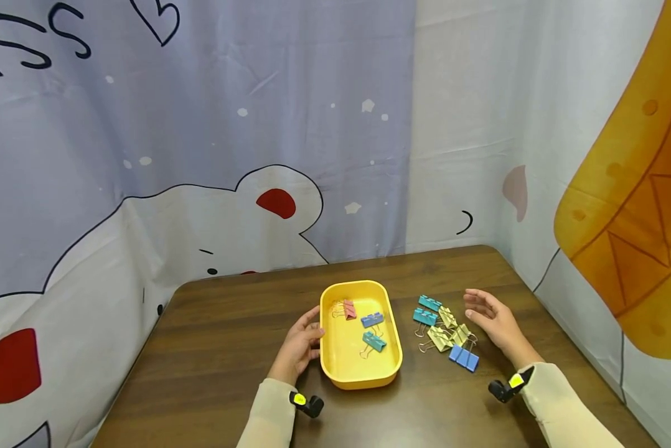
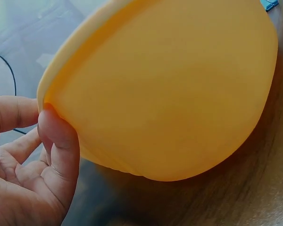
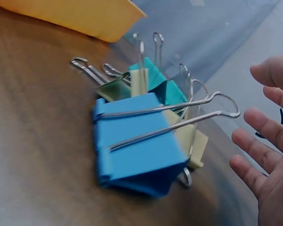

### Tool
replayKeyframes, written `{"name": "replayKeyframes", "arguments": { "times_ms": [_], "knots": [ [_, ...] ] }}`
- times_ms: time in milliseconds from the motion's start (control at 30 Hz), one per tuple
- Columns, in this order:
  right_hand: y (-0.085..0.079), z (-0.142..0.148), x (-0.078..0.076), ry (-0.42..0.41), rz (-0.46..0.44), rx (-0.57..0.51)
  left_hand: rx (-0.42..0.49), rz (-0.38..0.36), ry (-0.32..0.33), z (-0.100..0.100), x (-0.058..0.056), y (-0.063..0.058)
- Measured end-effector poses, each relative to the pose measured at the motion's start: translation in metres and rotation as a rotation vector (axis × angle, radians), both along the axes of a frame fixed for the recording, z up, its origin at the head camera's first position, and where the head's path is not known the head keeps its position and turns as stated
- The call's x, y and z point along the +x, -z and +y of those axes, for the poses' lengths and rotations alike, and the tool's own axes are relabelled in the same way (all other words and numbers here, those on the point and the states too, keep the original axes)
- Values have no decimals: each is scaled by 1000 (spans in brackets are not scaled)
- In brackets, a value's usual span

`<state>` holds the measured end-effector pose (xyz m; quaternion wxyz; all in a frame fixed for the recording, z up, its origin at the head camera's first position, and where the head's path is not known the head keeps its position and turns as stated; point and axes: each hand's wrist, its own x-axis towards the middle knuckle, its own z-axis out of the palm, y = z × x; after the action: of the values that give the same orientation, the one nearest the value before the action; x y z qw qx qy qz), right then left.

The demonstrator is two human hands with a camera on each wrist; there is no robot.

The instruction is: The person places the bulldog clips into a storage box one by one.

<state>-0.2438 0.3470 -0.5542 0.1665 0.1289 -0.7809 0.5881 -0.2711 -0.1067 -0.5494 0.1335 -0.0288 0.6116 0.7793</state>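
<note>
My left hand (image 1: 300,346) grips the left rim of a yellow tray (image 1: 361,381); in the left wrist view its thumb and fingers pinch the tray's edge (image 2: 54,77). Inside the tray lie a pink binder clip (image 1: 349,309), a blue binder clip (image 1: 372,320) and a teal binder clip (image 1: 374,341). To the tray's right is a loose pile with teal clips (image 1: 425,317), yellow clips (image 1: 440,338) and a larger blue binder clip (image 3: 137,136). Just right of that pile, my right hand (image 1: 495,320) hovers with relaxed fingers spread, holding nothing.
The brown wooden table (image 1: 223,348) carries everything. Behind it and along its right side hangs a printed curtain (image 1: 363,155). A small black camera is strapped on each wrist.
</note>
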Motion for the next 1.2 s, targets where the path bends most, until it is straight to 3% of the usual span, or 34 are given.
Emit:
{"name": "replayKeyframes", "arguments": {
  "times_ms": [400,700,1200],
  "knots": [
    [27,-10,31,23,87,0,26,8,30,2,11,3],
    [34,-16,42,49,152,107,51,8,26,3,18,3],
    [39,-20,50,67,181,336,71,10,42,1,17,6]
  ]
}}
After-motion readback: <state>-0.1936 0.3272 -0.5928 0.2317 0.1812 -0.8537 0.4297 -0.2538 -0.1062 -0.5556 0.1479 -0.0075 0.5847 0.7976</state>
